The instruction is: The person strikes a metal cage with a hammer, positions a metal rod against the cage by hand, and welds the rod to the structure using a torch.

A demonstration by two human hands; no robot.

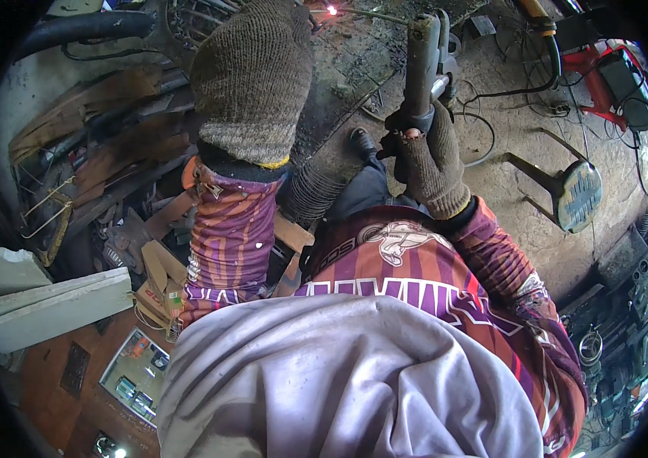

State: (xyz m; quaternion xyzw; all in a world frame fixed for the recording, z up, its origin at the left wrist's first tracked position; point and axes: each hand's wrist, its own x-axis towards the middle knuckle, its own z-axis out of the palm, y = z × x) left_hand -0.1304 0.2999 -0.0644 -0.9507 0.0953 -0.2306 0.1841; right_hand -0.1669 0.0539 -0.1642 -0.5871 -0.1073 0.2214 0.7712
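My right hand [432, 162], in a worn knitted glove with a bare thumb tip showing, is wrapped round a welding electrode holder [421, 69]. A thin welding rod [373, 14] runs leftward from the holder's top, and a bright pinkish glow [331, 10] burns at its far end. Beside that glow is my left hand [251, 84], in a thick grey-brown knitted glove with a yellow-edged cuff. Its back faces me and its fingers curl away from view; what they hold is hidden. Dark metal bars [200, 17] lie beyond the left glove.
Scrap metal [121, 172], a hacksaw [53, 217], white slabs [56, 305] and a cardboard box [157, 286] crowd the left. A wire coil [315, 195] lies near my legs. To the right stand a small stool [580, 197] and a red-and-black machine [620, 88] with cables.
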